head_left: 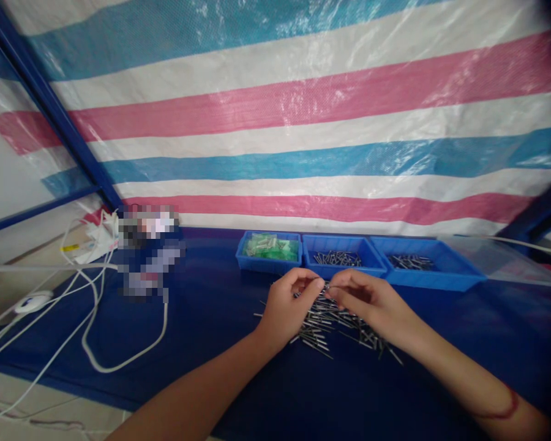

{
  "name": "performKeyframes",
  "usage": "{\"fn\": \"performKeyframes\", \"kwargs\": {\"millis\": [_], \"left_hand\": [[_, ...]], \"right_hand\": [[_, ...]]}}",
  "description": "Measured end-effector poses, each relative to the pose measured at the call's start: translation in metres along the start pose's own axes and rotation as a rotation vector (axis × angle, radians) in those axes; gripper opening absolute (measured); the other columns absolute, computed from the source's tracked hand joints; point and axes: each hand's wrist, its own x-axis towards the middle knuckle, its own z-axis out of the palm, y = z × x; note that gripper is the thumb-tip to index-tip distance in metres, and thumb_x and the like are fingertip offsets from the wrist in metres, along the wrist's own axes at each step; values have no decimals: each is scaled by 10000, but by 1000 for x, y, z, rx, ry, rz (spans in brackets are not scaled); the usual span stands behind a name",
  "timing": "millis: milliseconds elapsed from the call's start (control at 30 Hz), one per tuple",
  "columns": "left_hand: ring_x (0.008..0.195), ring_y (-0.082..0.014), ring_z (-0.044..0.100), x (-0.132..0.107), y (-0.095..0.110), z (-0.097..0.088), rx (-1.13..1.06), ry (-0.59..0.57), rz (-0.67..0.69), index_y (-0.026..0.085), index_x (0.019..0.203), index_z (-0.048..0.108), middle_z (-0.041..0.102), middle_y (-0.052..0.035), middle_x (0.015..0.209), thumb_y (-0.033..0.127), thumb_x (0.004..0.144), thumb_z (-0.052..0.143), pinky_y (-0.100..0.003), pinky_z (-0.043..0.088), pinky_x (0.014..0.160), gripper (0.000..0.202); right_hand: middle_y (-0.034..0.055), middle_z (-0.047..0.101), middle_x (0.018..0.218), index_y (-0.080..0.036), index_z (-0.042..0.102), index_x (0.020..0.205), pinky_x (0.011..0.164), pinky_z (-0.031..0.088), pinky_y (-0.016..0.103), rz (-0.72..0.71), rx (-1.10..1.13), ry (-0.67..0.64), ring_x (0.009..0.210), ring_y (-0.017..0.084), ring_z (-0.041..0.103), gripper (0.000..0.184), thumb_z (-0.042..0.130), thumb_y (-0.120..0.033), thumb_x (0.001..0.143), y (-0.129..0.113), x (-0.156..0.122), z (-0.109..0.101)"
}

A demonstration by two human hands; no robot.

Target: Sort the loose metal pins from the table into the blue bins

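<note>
Over a loose pile of thin metal pins [319, 324], my left hand [289, 303] and my right hand [371, 300] come together, fingertips almost touching. Thumb and index finger of my left hand are pinched closed. My right hand pinches in the same way, facing it. Something small and shiny shows at the fingertips, too small and blurred to name. Many pins, silvery and dark grey, lie crosswise beneath both hands, which hide part of the pile. Some pins stick out to the left and toward the front.
Behind the pile stand three blue bins: a left bin [269, 264] with green and clear bagged items, a middle bin [344, 270] and a right bin [445, 280] with small metal pieces. White cables [96, 361] loop across the table's left side. A striped sheet [275, 110] hangs behind.
</note>
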Motion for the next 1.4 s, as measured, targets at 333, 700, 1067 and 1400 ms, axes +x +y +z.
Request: {"fn": "performKeyframes", "kwargs": {"millis": [333, 700, 1067, 1400], "left_hand": [[800, -153, 622, -1, 3, -2, -11, -28, 3, 164, 932, 630, 674, -40, 891, 310, 835, 590, -252, 487, 738, 180], [917, -188, 579, -4, 5, -4, 456, -93, 205, 176, 1056, 578, 645, -54, 972, 248, 860, 536, -319, 439, 840, 213], [1055, -242, 482, -8, 6, -6, 814, -212, 272, 247, 1007, 651, 607, -50, 1076, 293, 869, 514, -396, 376, 836, 200], [1038, -259, 470, -10, 2, -8, 914, -252, 279, 238, 956, 674, 615, -50, 1059, 302, 869, 520, -415, 374, 813, 188]], "right_hand": [[3, 601, 723, -190, 627, 860, 568, 449, 242, 10, -19, -8, 643, 130, 549, 276, 557, -454, 819, 2, 0, 1], [49, 665, 842, -197, 643, 871, 673, 476, 295, -137, -329, 375, 735, 182, 600, 297, 566, -475, 798, 10, 5, -41], [167, 678, 793, -168, 675, 871, 532, 372, 339, 263, -1244, 702, 585, 259, 579, 397, 457, -491, 801, 69, 10, -143], [122, 683, 839, -161, 658, 820, 786, 429, 339, -277, -1171, 702, 804, 251, 615, 256, 487, -351, 828, 41, 14, -102]]}}
